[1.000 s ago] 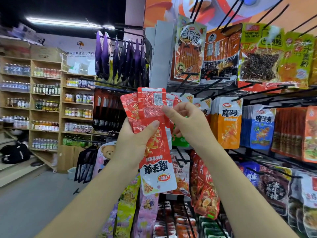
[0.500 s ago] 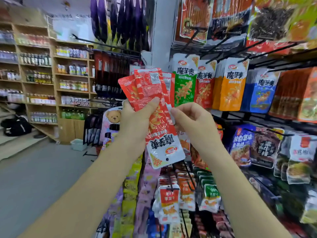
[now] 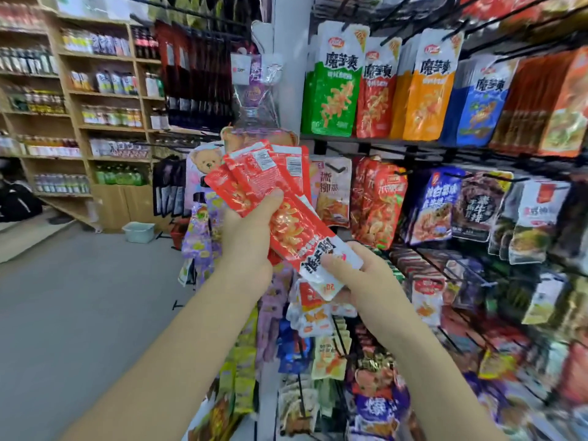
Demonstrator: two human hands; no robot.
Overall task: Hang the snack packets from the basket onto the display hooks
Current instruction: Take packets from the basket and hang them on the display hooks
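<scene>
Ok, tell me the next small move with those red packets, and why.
Probably draw the front packet out of the fan with the right hand and turn it white end up. The left hand grips the red packets fanned under its thumb; the right pinches the front one's white end, which points down, whereas hung packets carry white on top.

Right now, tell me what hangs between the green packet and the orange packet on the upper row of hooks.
A red packet hangs between the green packet and the orange packet, close against both, as the head view shows.
</scene>
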